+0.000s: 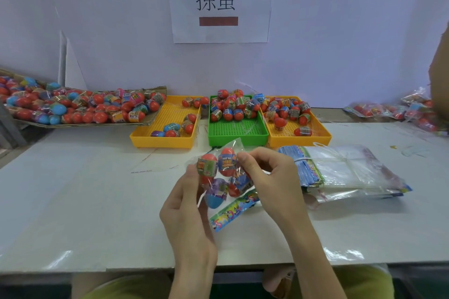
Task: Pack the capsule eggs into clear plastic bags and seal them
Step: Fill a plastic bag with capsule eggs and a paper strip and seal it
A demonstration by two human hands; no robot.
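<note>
Above the white table, both hands hold a clear plastic bag [220,172] filled with several capsule eggs, mostly red with printed bands, one blue-ended. My left hand [187,204] grips the bag's left side from below. My right hand [264,177] pinches its upper right side between thumb and fingers. The bag's colourful printed header strip [233,212] hangs toward me at the bottom. Loose capsule eggs fill the green tray [239,133] and both yellow trays behind.
A left yellow tray [155,139] and right yellow tray [315,138] flank the green one. A cardboard flat [97,124] piled with eggs sits far left. A tied stack of empty bags [345,167] lies right of my hands. Packed bags [393,110] lie far right.
</note>
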